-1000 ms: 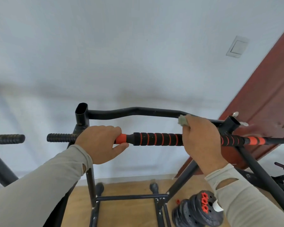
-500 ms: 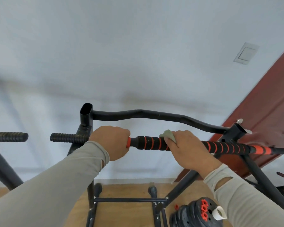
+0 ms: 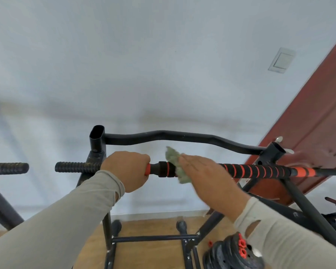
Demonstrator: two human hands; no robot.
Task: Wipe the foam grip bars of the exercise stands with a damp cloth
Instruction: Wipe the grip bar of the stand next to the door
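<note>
A black foam grip bar with orange stripes [image 3: 260, 170] runs level across the black exercise stand [image 3: 97, 144]. My left hand [image 3: 128, 169] grips the bar at the orange left end of the foam. My right hand [image 3: 204, 175] holds a pale green cloth [image 3: 173, 155] round the bar just right of the left hand, and cloth edges stick out above and below the bar. The fingers of the right hand are blurred. A black ribbed grip [image 3: 74, 167] juts out left of the stand's post.
A curved black bar [image 3: 182, 135] joins the stand's posts behind the grip. A second stand's ribbed grip [image 3: 8, 168] shows at the left edge. Black weight plates with orange caps [image 3: 231, 257] lie on the wood floor at lower right. A red-brown door [image 3: 318, 123] stands right.
My right hand has slid the cloth leftward along the foam bar, from near the right post to close beside my left hand. The left hand has kept its grip.
</note>
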